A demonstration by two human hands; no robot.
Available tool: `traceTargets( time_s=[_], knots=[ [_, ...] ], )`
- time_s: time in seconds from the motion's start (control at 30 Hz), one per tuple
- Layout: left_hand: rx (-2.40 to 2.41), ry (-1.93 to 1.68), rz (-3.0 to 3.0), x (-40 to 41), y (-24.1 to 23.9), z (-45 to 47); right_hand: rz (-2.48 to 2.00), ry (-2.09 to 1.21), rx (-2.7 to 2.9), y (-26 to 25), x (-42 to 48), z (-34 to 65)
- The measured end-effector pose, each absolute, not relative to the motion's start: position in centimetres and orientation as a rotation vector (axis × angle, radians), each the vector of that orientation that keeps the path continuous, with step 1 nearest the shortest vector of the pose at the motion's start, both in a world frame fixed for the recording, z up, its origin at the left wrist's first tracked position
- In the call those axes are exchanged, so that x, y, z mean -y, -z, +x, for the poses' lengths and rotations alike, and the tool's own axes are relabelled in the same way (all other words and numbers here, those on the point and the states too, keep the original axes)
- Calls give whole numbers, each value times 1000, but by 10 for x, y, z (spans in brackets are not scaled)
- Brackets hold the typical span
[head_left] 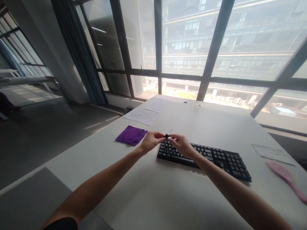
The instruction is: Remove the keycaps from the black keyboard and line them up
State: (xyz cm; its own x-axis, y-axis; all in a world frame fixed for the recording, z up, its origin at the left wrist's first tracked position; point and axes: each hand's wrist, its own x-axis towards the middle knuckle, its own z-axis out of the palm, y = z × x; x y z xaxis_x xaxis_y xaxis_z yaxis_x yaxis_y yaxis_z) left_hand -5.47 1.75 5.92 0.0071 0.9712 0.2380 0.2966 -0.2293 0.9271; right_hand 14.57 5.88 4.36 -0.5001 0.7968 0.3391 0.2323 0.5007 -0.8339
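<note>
Above the left end of a black keyboard (211, 155), my two hands meet at a small black square piece that looks like a keycap (166, 136). My left hand (152, 140) is closed, pinching the keycap between thumb and fingers. Closed from the other side, my right hand (181, 144) has its fingertips at the keycap's edge. A thin pale wire tool (170, 131) sticks up between the hands, at the right fingertips; its grip is hidden. The keyboard lies flat on the white table (141, 185), partly covered by my right hand and forearm.
A folded purple cloth (131, 135) lies left of my left hand, with paper sheets (141, 115) behind it. At the right are a flat clear packet (272, 154) and a pink brush (285, 177). Tall windows (182, 41) stand beyond the table.
</note>
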Motion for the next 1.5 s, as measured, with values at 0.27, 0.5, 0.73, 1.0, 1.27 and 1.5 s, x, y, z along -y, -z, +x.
traceTargets(
  time_s=[0.27, 0.5, 0.73, 1.0, 1.27, 1.5],
  knots=[
    [-1414, -1323, 1720, -38, -35, -59, -857, -1255, 1640, -30, -104, 115],
    [-1362, -1238, 1568, -35, 11, -60, -876, -1210, 1577, -18, -121, 104],
    [-1339, -1268, 1486, -28, 14, -59, -851, -1233, 1596, -2, -111, 97],
    [-1399, -1258, 1546, -22, 6, -56, -835, -1180, 1584, -8, -105, 100],
    [-1463, -1214, 1687, -24, 5, -55, -835, -1144, 1618, -3, -103, 100],
    [-1429, -1174, 1771, -19, 10, -54, -881, -1135, 1562, 3, -93, 101]
  ],
)
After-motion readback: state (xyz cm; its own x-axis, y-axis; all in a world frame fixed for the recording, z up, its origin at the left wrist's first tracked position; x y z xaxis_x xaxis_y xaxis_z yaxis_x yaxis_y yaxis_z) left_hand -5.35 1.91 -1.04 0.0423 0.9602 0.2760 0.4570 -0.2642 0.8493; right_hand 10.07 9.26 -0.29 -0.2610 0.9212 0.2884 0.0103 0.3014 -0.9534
